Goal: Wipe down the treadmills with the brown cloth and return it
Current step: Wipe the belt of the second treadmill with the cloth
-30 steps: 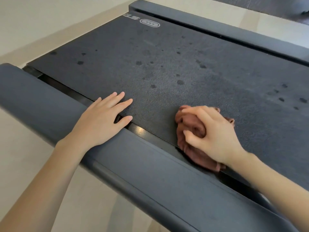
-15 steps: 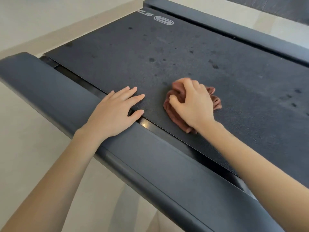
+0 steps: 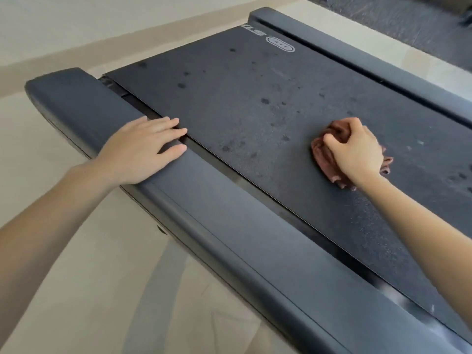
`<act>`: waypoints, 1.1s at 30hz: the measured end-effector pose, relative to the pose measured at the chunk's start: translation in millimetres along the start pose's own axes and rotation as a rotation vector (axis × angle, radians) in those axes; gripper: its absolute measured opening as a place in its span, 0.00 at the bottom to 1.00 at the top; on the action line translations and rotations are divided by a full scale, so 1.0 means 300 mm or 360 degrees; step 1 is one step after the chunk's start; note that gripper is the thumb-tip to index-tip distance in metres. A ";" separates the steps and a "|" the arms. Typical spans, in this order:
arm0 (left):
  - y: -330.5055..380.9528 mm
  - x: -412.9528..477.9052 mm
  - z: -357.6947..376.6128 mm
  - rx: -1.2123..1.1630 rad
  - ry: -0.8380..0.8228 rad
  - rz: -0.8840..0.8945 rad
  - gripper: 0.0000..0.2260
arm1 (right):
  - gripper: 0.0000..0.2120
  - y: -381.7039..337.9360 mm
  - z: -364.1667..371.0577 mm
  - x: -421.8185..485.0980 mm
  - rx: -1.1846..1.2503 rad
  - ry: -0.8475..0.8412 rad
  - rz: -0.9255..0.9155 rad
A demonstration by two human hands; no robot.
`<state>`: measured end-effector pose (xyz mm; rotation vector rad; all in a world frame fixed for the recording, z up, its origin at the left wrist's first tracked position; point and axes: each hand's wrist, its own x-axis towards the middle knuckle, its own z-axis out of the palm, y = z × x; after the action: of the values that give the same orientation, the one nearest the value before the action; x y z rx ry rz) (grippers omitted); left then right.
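R hand [image 3: 356,149] fist-curled, fingers bunching brown cloth [image 3: 325,155] on belt [image 3: 255,111]; L hand [image 3: 143,149] flat, fingers seemingly together, on side rail [image 3: 229,226]

One treadmill [image 3: 255,123] in view: one dark belt [image 3: 281,98], two grey side rails, one [image 3: 204,200] on the belt's near side and one [image 3: 357,60] on its far side. One brown cloth [image 3: 323,154] on the belt. Two hands: left hand [image 3: 143,146] at the near rail, right hand [image 3: 355,149] on the cloth.

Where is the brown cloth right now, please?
In the head view, the brown cloth lies bunched on the treadmill belt, right of centre, under the right hand.
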<state>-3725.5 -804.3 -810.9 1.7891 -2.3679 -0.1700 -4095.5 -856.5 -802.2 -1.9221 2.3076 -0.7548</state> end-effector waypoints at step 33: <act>0.009 -0.027 0.017 -0.0047 0.0193 -0.0226 0.32 | 0.16 -0.540 0.287 -0.057 0.0102 -0.0104 -0.0693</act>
<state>-3727.1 -795.8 -816.0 1.8971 -2.1467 -0.1099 -3914.6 -887.4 -819.3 -2.4088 1.8201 -0.7665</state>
